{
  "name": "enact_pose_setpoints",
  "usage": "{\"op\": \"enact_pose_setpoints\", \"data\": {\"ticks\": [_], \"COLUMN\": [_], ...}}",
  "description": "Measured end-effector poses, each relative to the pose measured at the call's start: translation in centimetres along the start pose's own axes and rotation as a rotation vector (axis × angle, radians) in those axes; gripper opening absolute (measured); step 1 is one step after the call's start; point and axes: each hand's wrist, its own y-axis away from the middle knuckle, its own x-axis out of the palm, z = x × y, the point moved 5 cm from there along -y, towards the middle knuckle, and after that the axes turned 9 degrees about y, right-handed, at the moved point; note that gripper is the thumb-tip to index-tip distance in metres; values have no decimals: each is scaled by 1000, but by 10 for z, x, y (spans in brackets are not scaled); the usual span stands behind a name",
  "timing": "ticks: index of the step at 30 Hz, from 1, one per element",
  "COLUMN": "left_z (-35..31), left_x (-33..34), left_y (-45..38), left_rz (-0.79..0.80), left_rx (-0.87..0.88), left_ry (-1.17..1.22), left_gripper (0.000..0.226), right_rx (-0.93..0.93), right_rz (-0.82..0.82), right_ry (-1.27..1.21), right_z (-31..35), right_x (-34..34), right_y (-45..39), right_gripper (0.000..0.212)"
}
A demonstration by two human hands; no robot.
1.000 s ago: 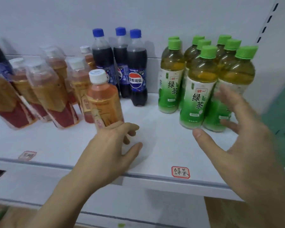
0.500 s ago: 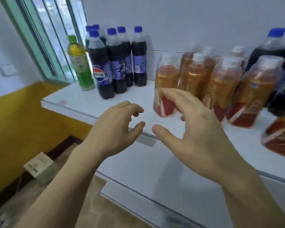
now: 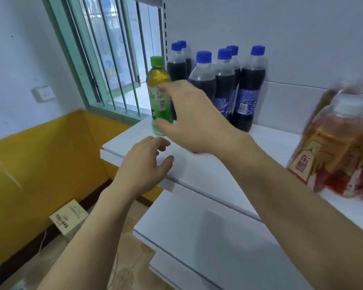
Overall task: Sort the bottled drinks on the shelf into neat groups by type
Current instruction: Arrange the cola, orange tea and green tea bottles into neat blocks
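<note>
Right hand [image 3: 189, 120] spread wide beside green tea bottle [image 3: 158, 88], contact unclear; left hand [image 3: 144, 166] loosely curled, holding nothing, over shelf [image 3: 207, 174] edge.

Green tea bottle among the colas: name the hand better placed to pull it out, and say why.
Right. The right hand is already at the green tea bottle, open fingers spread on either side of it. The left hand hangs lower, by the shelf edge, holding nothing.
</note>
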Motion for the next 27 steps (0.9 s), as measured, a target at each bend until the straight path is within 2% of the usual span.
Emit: {"op": "enact_pose_setpoints", "data": {"ticks": [3,7,10,13,15,19,24,27], "left_z": [27,58,78,97,108,114,88,68], "left_x": [-4,-9,1,4,4,-1,-15,-22], "left_y": [-20,-50,-71,-87,-93,-99,-95,-80], "left_rz": [-20,-85,27,148,170,118,17,45], "left_rx": [-26,-82,-116,-68,-13,4,193,282], "left_ry": [-5,0,-34,-138,-146,150,476,731], "left_gripper": [40,55,69,65,63,89,81,78], "right_rx": [10,174,288,336,323,291,216,197], "right_rz": [-24,-161,-268,-430,-527,-617,-801,-849], "right_ry": [11,-33,-148,-226,-243,-441,-520,-537], "right_z": [2,-6,-16,-25,-28,-19,6,14], "right_x": [12,37,62,78,81,72,30,-3], "right_y": [-57,-124,-156,-157,-150,-136,-102,-69], "right_gripper": [72,74,63,42,32,16,14,19]}}
